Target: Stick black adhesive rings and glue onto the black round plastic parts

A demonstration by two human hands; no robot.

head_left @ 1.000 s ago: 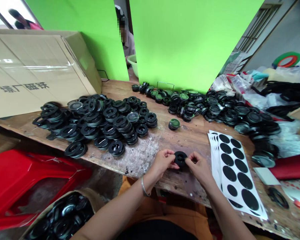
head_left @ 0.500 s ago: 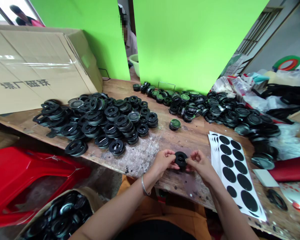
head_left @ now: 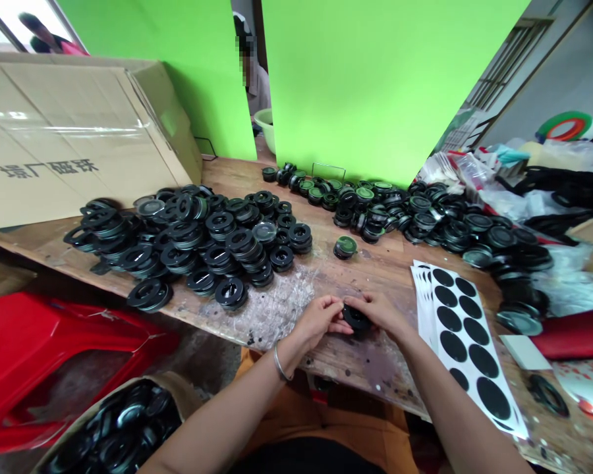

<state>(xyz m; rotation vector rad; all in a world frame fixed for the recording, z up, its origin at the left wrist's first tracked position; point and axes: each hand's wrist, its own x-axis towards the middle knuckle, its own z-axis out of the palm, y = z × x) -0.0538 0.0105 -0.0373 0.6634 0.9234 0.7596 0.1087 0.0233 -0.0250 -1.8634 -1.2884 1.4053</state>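
A round black ring-shaped part (head_left: 356, 317) is held low over the wooden table (head_left: 321, 280), near its front edge. My left hand (head_left: 322, 316) grips its left side with fingers and thumb. From above and the right, my right hand (head_left: 379, 312) is closed on the same part, its fingertips over the upper rim. To the right lie white sheets with black round stickers (head_left: 452, 317). One green-topped round part (head_left: 346, 246) sits alone behind my hands. A large heap of black round parts (head_left: 222, 257) stands to the left.
More round parts (head_left: 425, 217) spread along the back right. A cardboard box (head_left: 69, 138) stands at the back left, before green panels (head_left: 375, 79). A red stool (head_left: 24, 355) and a container of black parts (head_left: 123, 428) are at the lower left. Two people are beyond the panels.
My right hand has moved left and over the top of the black part, from its right side. The part has tilted slightly. My left hand stays at its left side.
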